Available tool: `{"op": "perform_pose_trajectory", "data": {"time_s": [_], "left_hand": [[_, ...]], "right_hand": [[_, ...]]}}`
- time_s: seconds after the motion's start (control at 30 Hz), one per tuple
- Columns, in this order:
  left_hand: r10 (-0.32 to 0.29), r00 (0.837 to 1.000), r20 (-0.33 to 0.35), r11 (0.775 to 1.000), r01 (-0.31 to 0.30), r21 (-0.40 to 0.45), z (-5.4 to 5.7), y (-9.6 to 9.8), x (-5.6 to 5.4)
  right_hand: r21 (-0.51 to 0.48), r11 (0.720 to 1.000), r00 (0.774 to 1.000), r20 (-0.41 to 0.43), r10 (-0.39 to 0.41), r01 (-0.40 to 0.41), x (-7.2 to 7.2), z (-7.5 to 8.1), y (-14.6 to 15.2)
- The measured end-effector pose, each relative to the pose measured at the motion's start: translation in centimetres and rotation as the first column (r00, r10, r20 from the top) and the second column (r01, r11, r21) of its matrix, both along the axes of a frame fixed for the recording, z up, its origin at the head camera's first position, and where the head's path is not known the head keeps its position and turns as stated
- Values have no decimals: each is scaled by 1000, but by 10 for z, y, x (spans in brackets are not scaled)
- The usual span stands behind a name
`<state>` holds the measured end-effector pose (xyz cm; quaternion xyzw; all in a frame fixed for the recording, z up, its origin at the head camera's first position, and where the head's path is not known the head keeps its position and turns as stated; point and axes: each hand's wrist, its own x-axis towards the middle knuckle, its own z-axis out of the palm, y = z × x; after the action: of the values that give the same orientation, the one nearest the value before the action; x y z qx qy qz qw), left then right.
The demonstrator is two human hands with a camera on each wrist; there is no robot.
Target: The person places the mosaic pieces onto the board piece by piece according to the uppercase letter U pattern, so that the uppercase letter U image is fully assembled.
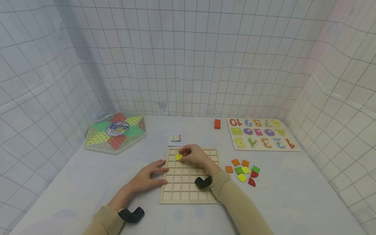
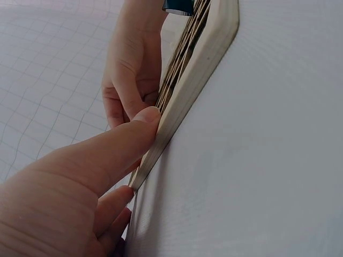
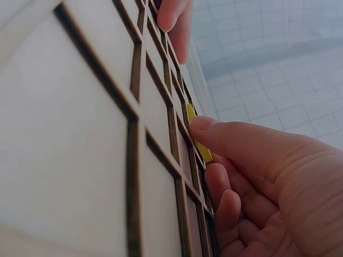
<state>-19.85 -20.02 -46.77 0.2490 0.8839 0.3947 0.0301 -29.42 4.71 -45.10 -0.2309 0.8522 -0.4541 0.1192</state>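
A wooden grid board with square cells lies flat on the table. Near its far left corner, my right hand pinches a yellow square tile low over a cell. In the right wrist view the thumb presses against the tile, with the other fingers partly hidden behind. My left hand rests at the board's left edge, fingers loosely spread. The left wrist view has its thumb touching the board's side rim.
Right of the board lie several loose tiles: orange squares, green squares, yellow squares and red quarter-circles. A pattern card lies beyond the board. Farther back are a red block, a number puzzle and a hexagonal game board.
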Motion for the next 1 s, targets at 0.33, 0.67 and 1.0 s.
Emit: {"op": "perform_pose_trajectory", "data": {"time_s": [0.33, 0.67, 1.0], "left_hand": [[1, 1000, -6, 1000, -1, 4, -1, 0, -1], [6, 1000, -4, 1000, -6, 4, -3, 0, 0], [7, 1000, -12, 1000, -7, 16, -4, 0, -1]], "right_hand": [[-3, 1000, 1000, 2, -6, 6, 1, 2, 0], [-26, 995, 991, 91, 97, -95, -2, 19, 19], [-180, 981, 993, 82, 86, -70, 4, 61, 82]]}}
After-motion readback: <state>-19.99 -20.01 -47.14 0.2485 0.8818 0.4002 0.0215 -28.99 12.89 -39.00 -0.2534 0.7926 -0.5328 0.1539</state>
